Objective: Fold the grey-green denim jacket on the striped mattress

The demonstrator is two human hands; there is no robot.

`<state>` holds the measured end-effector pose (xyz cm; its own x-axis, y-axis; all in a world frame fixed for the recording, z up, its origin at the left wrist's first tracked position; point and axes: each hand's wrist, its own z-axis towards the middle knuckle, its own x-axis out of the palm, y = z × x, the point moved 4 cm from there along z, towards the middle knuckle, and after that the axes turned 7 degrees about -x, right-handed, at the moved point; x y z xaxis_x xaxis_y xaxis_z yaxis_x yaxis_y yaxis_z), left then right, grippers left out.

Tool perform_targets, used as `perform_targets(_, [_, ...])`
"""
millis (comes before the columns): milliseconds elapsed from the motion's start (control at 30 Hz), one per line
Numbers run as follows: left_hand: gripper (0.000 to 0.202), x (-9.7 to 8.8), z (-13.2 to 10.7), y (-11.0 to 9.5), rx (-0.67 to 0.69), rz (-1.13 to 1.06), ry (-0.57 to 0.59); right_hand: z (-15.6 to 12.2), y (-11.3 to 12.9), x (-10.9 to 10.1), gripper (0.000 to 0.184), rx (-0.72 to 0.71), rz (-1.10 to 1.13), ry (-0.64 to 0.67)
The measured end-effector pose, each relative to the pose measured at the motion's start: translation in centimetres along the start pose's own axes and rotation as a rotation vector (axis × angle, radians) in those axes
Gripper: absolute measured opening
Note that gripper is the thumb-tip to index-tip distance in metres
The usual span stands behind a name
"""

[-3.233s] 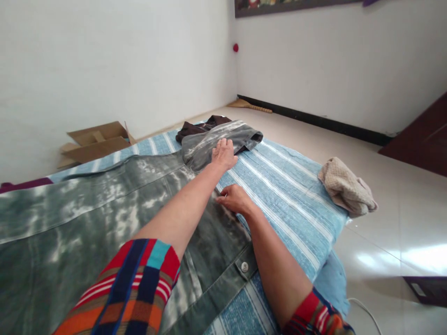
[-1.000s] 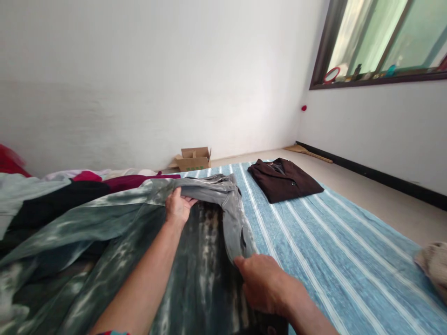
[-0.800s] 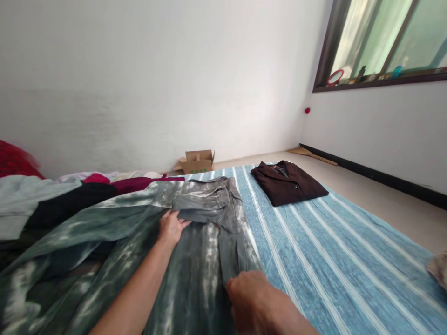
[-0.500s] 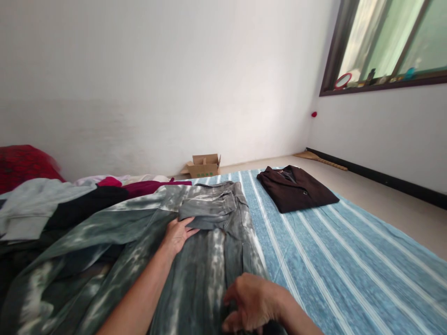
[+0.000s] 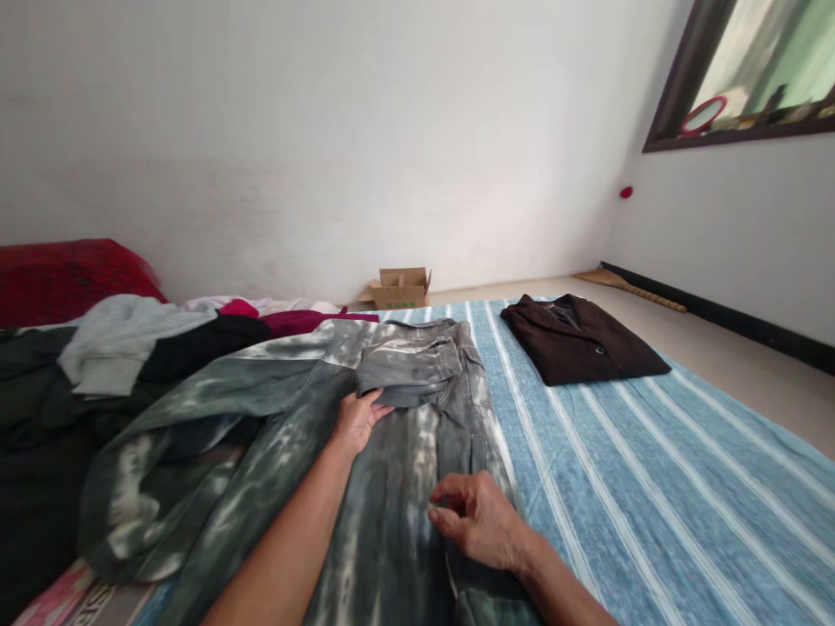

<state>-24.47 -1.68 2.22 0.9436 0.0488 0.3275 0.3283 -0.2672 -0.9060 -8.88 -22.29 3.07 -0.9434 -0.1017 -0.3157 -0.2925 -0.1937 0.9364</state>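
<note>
A grey-green tie-dye jacket [image 5: 391,487] lies spread out in front of me, with one long sleeve [image 5: 140,469] trailing to the left. Near its far end a folded section of cloth [image 5: 408,369] lies across it. My left hand [image 5: 358,423] rests on the jacket at the lower edge of that fold, fingers stretched out. Over the jacket's right side is my right hand [image 5: 483,526], its fingers loosely bent and a small gap between thumb and forefinger. No cloth shows between those tips. The hand hides part of the jacket's edge.
A folded dark brown jacket [image 5: 587,343] lies on the blue striped sheet [image 5: 626,487]. Piled clothes, including a light grey one [image 5: 121,339], and a red bundle [image 5: 71,274] are at left. An open cardboard box [image 5: 401,291] stands by the wall.
My right hand has risen away from the near side of the jacket, and its fingers are more visible. My left hand stays at the fold. The view has turned left and down slightly.
</note>
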Motion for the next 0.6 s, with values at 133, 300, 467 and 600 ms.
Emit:
perform_targets(133, [0.015,-0.03,0.15,0.37,0.005,0.007,-0.001,-0.11,-0.23,-0.04,0.017,0.016,-0.043,0.020])
perform_targets(300, [0.014,0.17,0.05,0.58,0.001,0.013,0.011,-0.15,-0.41,-0.06,0.019,0.030,-0.070,0.054])
perform_targets(467, [0.016,0.32,-0.30,0.58,0.011,0.024,0.003,-0.24,-0.28,-0.13,0.021,0.035,-0.095,0.086])
perform_targets(600, [0.016,0.33,-0.26,0.77,0.009,0.041,0.002,-0.26,-0.12,-0.21,0.021,0.034,-0.104,0.096])
